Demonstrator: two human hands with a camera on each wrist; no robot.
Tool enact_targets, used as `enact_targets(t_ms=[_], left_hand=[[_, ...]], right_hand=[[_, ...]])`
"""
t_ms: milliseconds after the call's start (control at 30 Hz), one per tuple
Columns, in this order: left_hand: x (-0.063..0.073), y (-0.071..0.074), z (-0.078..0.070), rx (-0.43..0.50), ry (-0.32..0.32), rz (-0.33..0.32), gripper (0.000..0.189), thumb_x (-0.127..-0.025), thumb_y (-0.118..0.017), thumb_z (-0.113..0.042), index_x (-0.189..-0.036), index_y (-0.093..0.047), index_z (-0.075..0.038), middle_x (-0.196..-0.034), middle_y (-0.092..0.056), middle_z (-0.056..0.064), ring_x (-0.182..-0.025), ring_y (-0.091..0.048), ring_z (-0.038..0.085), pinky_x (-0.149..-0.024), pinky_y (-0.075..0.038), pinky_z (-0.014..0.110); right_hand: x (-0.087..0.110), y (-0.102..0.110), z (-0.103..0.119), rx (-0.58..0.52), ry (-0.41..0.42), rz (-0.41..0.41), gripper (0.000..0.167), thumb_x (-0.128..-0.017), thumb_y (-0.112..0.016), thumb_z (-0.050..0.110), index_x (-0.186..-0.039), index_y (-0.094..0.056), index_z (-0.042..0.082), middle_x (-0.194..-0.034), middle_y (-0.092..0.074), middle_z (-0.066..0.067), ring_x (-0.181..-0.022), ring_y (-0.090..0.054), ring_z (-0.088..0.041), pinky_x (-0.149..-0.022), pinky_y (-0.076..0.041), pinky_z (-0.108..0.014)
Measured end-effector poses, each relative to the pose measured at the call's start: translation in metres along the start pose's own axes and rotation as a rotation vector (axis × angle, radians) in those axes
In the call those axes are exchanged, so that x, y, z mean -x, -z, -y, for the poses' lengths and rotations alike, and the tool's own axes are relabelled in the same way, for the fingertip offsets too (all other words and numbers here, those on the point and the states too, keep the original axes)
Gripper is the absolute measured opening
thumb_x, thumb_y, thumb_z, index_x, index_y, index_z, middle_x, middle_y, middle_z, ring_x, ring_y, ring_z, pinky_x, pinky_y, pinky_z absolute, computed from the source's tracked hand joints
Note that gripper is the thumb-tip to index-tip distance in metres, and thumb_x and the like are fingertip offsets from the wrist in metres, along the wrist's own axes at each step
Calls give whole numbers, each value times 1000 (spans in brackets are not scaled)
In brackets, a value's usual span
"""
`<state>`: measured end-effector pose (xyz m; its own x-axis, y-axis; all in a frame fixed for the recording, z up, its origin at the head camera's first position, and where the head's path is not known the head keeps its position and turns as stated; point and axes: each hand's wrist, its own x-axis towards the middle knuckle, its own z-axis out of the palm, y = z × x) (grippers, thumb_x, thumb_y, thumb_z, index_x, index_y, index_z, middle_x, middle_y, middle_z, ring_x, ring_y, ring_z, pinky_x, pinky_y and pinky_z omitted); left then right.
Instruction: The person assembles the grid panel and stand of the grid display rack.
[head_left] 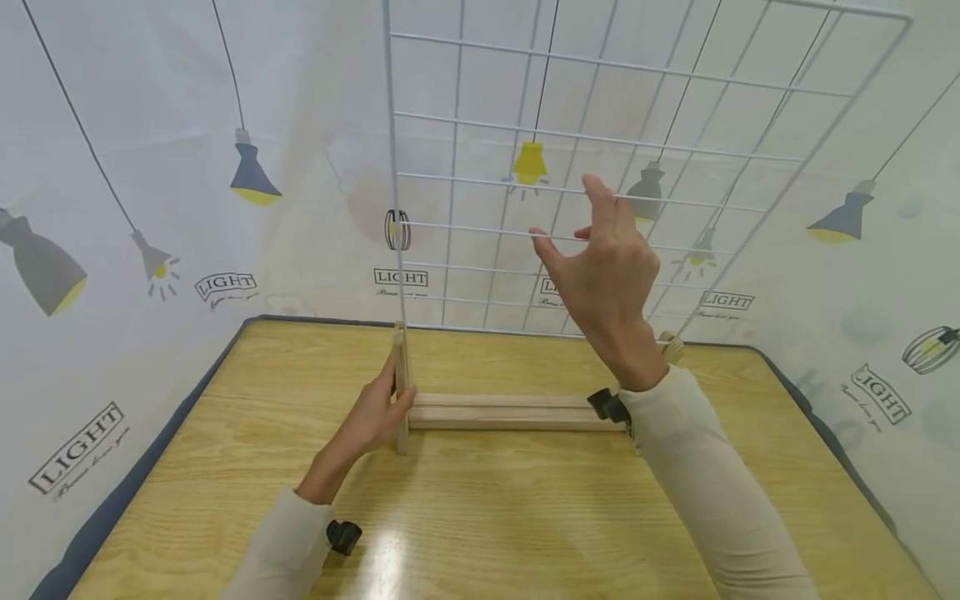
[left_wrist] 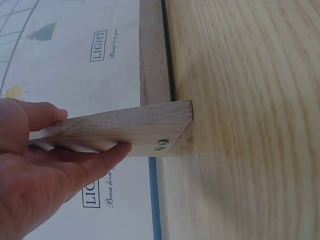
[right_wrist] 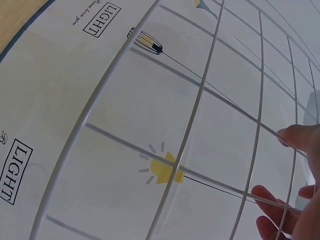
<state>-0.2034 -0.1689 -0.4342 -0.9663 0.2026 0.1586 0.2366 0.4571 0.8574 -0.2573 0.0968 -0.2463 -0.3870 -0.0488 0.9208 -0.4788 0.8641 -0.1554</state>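
My left hand (head_left: 375, 412) grips the upright end piece of a wooden stand (head_left: 401, 392). In the left wrist view the thumb and fingers lie on opposite faces of that wooden board (left_wrist: 140, 120), near two screw heads (left_wrist: 161, 145). A white wire grid (head_left: 517, 129) stands upright with its lower edge at the stand. My right hand (head_left: 611, 267) is raised at the grid, thumb and fingers spread apart. In the right wrist view, its fingertips (right_wrist: 270, 200) overlap the grid wires; whether they press on them is unclear. The stand's right end piece (head_left: 670, 346) is mostly hidden behind the right forearm.
The stand's wooden crossbars (head_left: 510, 412) run between its ends on a wood-grain table (head_left: 480, 508). A white backdrop (head_left: 322, 200) printed with lamps and lettering surrounds the table at the back and sides. A dark strap piece (head_left: 345, 537) sits on the left sleeve.
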Motion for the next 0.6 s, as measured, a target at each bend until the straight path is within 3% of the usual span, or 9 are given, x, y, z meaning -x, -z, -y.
enact_targets(t_ms=[333, 600], left_hand=[[1, 1, 0, 6, 23, 26, 77, -104, -46, -7, -158, 9, -4, -153, -25, 38, -142, -26, 46, -102, -43, 59], [0, 0, 0, 5, -2, 7, 78, -102, -48, -4, -158, 6, -3, -151, -28, 39, -141, -29, 47, -100, -44, 60]], right_hand=[[3, -2, -1, -7, -1, 5, 65, -83, -78, 41, -132, -56, 5, -101, -68, -18, -71, -69, -26, -43, -39, -36], [7, -5, -1, 6, 2, -1, 65, -80, -81, 39, -131, -58, 5, -95, -67, -17, -69, -69, -26, -43, -44, -41]])
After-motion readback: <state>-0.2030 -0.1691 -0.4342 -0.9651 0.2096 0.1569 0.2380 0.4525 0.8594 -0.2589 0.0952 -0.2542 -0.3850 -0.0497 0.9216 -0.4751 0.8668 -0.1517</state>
